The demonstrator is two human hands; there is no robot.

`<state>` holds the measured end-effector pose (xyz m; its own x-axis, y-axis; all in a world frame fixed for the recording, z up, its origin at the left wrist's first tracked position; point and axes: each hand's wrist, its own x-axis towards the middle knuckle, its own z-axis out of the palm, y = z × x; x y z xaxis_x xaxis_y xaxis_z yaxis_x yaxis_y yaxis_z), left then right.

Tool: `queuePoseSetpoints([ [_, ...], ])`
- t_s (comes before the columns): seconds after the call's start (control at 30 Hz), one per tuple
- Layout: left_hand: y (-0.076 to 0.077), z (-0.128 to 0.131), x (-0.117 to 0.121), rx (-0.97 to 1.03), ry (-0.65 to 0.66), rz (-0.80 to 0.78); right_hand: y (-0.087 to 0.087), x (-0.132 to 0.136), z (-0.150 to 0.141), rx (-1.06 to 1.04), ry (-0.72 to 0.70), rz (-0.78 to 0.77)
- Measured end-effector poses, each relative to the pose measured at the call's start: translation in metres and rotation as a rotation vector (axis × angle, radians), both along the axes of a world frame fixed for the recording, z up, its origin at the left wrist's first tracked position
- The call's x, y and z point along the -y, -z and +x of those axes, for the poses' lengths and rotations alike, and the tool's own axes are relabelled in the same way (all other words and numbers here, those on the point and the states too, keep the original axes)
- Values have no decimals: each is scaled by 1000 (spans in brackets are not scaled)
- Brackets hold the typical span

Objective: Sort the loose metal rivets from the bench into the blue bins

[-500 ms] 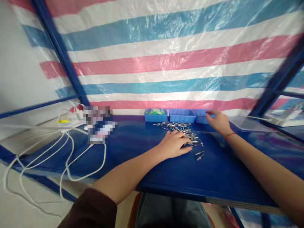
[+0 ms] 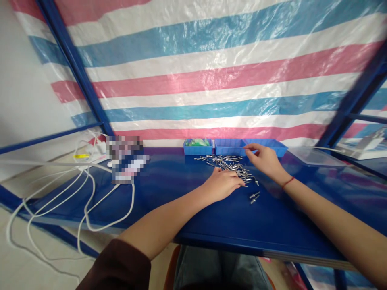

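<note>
A loose pile of silvery blind rivets (image 2: 231, 164) with long thin pins lies on the blue table. My left hand (image 2: 223, 184) rests at the near side of this pile. Its fingers are drawn together, and the thin pin of a rivet (image 2: 245, 186) sticks out past the fingertips. To the right of the pile, my right hand (image 2: 264, 160) hovers in front of the blue bins, its thumb and fingers bent but apart with nothing visible between them. A few separate rivets (image 2: 254, 196) lie nearer the table's front edge.
Along the back stand a blue bin (image 2: 198, 150) with green-tinted plastic bags, a middle blue bin (image 2: 229, 151) and a right blue bin (image 2: 279, 150). A clear plastic lid (image 2: 316, 157) lies at the right. White cables (image 2: 92, 201) loop over the table's left side.
My right hand has moved left and slightly nearer, from over the right bin towards the pile. My left hand's fingers have drawn together at the pile.
</note>
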<state>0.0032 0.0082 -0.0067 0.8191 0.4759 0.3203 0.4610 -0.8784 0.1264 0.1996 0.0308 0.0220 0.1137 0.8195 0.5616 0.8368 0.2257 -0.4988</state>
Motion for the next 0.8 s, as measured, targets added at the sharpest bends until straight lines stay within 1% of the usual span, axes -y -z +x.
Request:
queuePoseSetpoints([
  [0.1, 0, 0, 1, 9, -35, 21, -3, 8, -12, -11, -63, -11],
  [0.17, 0, 0, 2, 86, -80, -17, -4, 11, -18, -32, -96, -11],
  [0.23, -1, 0, 0, 241, -154, -139, -5, 14, -23, -133, -143, -56],
  [0.33, -1, 0, -10, 561, -247, -391, -8, 19, -30, -444, -227, -193],
  [0.4, 0, 0, -19, 757, -253, -517, -10, 24, -36, -615, -286, -268],
  [0.5, -2, -1, -27, 945, -227, -671, -11, 31, -45, -704, -393, -331],
  [0.6, -7, -1, -24, 1033, -197, -796, -11, 35, -51, -720, -466, -337],
  [0.7, -13, -1, -16, 1066, -194, -871, -10, 35, -52, -708, -474, -290],
  [0.8, -16, 0, -10, 1044, -211, -936, -9, 35, -51, -687, -461, -231],
])
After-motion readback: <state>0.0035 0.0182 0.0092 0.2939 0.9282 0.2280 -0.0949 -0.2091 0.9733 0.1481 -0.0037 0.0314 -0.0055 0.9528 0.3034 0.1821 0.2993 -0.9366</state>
